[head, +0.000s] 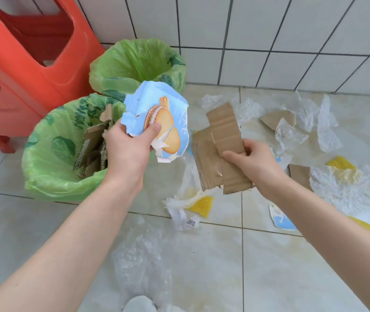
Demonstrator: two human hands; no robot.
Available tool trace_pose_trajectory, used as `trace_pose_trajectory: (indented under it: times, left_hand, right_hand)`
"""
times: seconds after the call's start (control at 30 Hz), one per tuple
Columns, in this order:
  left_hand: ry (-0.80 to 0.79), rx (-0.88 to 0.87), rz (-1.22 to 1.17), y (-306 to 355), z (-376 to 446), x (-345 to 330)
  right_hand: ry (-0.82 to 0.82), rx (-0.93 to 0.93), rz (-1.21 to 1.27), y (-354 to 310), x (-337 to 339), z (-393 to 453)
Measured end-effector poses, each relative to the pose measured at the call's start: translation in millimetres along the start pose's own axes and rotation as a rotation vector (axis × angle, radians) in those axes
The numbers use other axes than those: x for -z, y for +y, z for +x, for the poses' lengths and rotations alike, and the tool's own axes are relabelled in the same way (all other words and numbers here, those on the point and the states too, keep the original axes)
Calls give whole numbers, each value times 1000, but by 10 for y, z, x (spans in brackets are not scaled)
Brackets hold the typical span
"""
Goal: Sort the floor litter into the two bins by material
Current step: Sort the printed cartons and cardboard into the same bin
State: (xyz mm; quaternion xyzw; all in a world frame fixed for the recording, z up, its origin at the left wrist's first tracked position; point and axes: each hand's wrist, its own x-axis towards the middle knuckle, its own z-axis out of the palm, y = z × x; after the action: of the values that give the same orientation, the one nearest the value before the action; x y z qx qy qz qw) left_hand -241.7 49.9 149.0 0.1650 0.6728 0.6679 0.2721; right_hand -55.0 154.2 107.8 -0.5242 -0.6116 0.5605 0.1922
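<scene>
Left hand [130,143]: fingers and thumb curled round a torn blue biscuit wrapper [161,118], held up between the two bins and the floor litter
Right hand [252,161]: grips brown cardboard strips [224,140] by their right edge, lifted above the floor
Near bin [44,176]: green liner, cardboard scraps inside, just left of the left hand
Far bin [134,61]: green liner, against the tiled wall; contents cannot be told
Floor litter: clear plastic film [323,124] crumpled to the right; more film [139,251] between the forearms; yellow scraps [202,204]; a further cardboard piece [276,118]; a small blue fragment [280,219]
Red stool [22,64]: left of the bins
</scene>
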Motion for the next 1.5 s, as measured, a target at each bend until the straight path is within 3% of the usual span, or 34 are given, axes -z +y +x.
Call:
trace_pose_trajectory:
  times: [0.1, 0.23, 0.33, 0.43, 0.67, 0.83, 0.97, 1.1, 1.27, 1.4, 1.5]
  left_hand:
    - [81, -67, 4, 168, 59, 262]
    - [205, -184, 14, 330, 190, 646]
    - [271, -232, 10, 384, 314, 907]
    - [339, -277, 35, 416, 438, 1123]
    - [459, -460, 575, 124, 574, 1354]
    - [299, -316, 1029, -226, 643, 1445]
    - [183, -269, 1232, -255, 664, 1442]
    - [111, -240, 1206, -188, 762, 1444]
    - [-338, 21, 959, -101, 777, 1350]
    - [-271, -69, 1133, -123, 765, 1256]
    - [-211, -83, 1126, -125, 770, 1219]
  right_hand:
    - [-55, 40, 182, -381, -128, -100]
    - [-182, 93, 223, -748, -333, -213]
    - [-283, 116, 104, -946, -495, -253]
    - [-284, 131, -81, -1081, -654, -227]
    - [-263, 285, -574, -1440, -1071, -146]
    - [-350, 212, -657, -1615, -1417, -106]
    - [-397, 105, -667, -1795, -1582, -55]
    - [-463, 29, -751, -1919, -1620, 17]
    - [-522, -67, -802, -1922, -1640, 61]
    - [-439, -32, -814, -1915, -1624, 53]
    - [-438, -19, -706, -1937, -1604, -2]
